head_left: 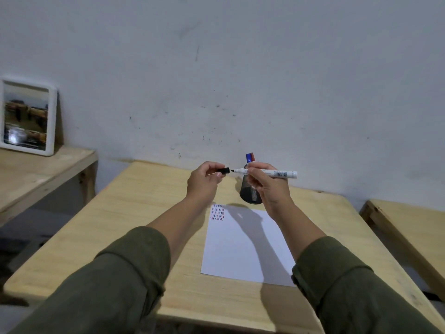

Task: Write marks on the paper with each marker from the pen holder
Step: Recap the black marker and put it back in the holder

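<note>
Fingers of the left hand (204,180) are curled and pinched around a black cap (223,170), while the right hand (265,186) pinches a white marker (269,172) near its front end, barrel level and its dark tip pointing at the cap's mouth — the two just apart, not yet joined or only just separated; which, I cannot tell. Both are held in the air above the far end of the wooden table (134,213), in front of the black mesh pen holder (249,192), where a blue-capped marker (249,157) and a red-capped one (252,155) stand upright. On the table lies the paper (240,249), with rows of short coloured marks (217,212) crowded in its far left corner and the rest blank. The likeliest slip is a misaligned tip: if cap and tip meet off-axis, ink could smear the left fingertips (219,174). A right wrist dropping carelessly could also knock the holder, which sits just beyond the paper's far edge, directly under that hand. Room is generous otherwise — the sheet's near and right parts are free for writing, bare wood lies to its left, though its near corner reaches close to the table's right side beneath the right sleeve (349,297).
</note>
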`<state>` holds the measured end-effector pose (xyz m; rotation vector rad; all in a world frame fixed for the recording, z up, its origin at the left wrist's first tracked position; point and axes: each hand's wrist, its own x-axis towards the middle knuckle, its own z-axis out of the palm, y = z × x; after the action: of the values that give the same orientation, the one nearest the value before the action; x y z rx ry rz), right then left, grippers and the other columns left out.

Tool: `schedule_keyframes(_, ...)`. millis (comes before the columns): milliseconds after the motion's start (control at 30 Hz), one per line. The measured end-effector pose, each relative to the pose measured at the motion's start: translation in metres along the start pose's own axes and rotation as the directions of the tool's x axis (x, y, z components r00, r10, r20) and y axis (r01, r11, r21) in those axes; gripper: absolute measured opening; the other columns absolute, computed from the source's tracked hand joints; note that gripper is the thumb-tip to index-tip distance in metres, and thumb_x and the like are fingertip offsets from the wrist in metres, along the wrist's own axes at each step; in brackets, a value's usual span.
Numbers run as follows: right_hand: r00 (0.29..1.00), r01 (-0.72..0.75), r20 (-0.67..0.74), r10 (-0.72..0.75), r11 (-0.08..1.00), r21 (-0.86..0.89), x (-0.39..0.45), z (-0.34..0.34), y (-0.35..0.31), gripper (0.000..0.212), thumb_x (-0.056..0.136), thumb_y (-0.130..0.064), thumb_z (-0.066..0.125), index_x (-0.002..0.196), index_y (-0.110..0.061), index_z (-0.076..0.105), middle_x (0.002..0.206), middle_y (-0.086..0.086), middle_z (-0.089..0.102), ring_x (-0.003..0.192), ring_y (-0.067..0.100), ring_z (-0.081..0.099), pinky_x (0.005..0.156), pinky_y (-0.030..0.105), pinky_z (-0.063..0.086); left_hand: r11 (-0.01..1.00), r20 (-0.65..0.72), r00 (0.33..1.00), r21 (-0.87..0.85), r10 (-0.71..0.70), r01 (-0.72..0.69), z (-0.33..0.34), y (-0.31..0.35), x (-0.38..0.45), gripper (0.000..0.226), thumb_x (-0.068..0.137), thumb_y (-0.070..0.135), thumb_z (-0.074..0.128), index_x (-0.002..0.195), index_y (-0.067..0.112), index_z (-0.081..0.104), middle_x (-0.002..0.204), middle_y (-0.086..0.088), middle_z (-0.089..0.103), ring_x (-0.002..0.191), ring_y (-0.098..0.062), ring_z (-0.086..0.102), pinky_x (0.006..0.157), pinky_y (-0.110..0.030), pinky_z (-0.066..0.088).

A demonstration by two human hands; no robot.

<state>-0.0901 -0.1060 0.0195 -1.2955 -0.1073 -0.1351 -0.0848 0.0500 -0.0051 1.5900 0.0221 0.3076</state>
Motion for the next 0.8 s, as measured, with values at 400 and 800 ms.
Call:
schedule_keyframes(400,1.000,0.017,0.002,-0.017,1.000,0.017,0.003,-0.004,-0.011,0.011,0.082,0.003,0.062,0.083,-0.007,0.067,0.087,0.015,0.065,0.070,0.017,0.060,0.072,0.022,0.050,0.995,0.101,0.994,-0.101,0.038,-0.028,0.013,0.014,-0.002,0.020,0.089,-0.004,0.050,0.095,0.011,0.063,0.091,-0.007,0.066,0.083,-0.009,0.064,0.083,-0.017,0.053)
schedule_keyframes(800,0.997,-0.004,0.076,0.005,1.000,-0.014,0.000,-0.003,-0.020,0.015,0.082,0.000,0.065,0.092,-0.010,0.067,0.087,0.009,0.060,0.070,0.016,0.059,0.070,0.020,0.051,0.998,0.135,0.990,-0.051,0.046,-0.039,0.013,0.021,-0.003,0.022,0.088,0.003,0.055,0.086,0.021,0.066,0.084,0.001,0.067,0.081,-0.012,0.064,0.093,-0.030,0.051)
